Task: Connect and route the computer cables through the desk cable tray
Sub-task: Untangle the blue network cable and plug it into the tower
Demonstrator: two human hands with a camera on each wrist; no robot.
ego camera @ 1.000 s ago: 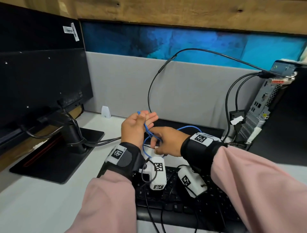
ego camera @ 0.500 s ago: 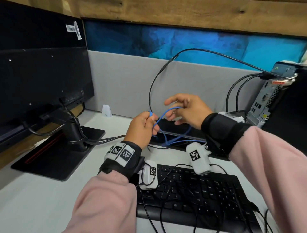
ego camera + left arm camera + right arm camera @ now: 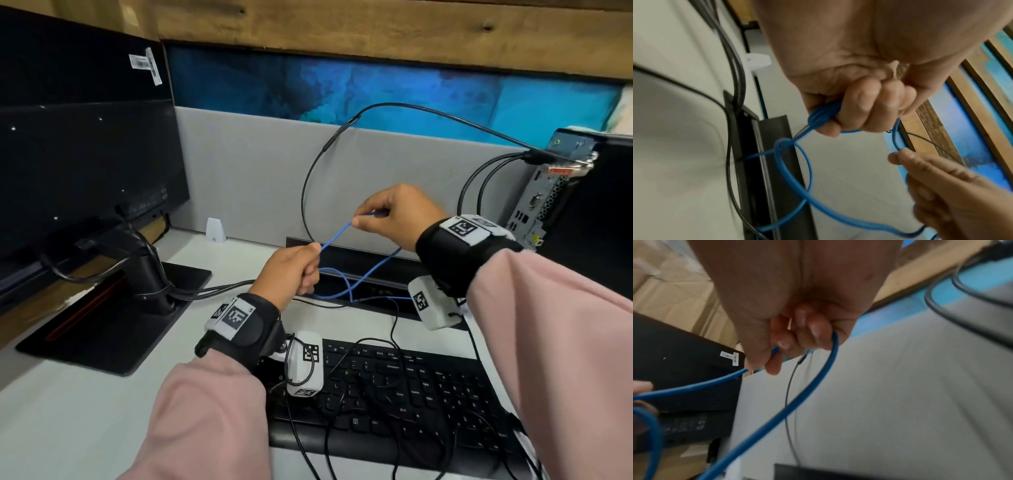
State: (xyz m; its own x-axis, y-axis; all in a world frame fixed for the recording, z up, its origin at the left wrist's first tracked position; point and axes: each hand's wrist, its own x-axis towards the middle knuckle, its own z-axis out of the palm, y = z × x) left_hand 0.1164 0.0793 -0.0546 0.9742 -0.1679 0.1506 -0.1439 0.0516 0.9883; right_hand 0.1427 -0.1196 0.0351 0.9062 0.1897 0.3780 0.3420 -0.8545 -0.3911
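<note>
A thin blue cable [image 3: 337, 234] stretches between my two hands above the desk. My left hand [image 3: 291, 274] grips several bunched turns of it in a fist [image 3: 824, 113]. My right hand [image 3: 394, 214] is higher and to the right, pinching the blue cable [image 3: 830, 363] between thumb and fingers. Slack loops [image 3: 356, 284] hang down and cross over the black cable tray slot [image 3: 376, 267] at the desk's back edge. In the left wrist view the loop [image 3: 797, 175] crosses the tray slot [image 3: 772, 162]. The cable's plug ends are hidden.
A black monitor [image 3: 85, 164] on its stand [image 3: 113, 322] is at the left, with black cables running toward the tray. A black keyboard [image 3: 394, 394] with thin black wires lies in front. The computer tower [image 3: 548, 195] stands at the right with black cables plugged in. A grey partition [image 3: 257, 178] is behind.
My hands have drawn apart. The right hand rose and moved right, pulling a length of blue cable taut from the left hand's bundle. The left hand stayed over the tray.
</note>
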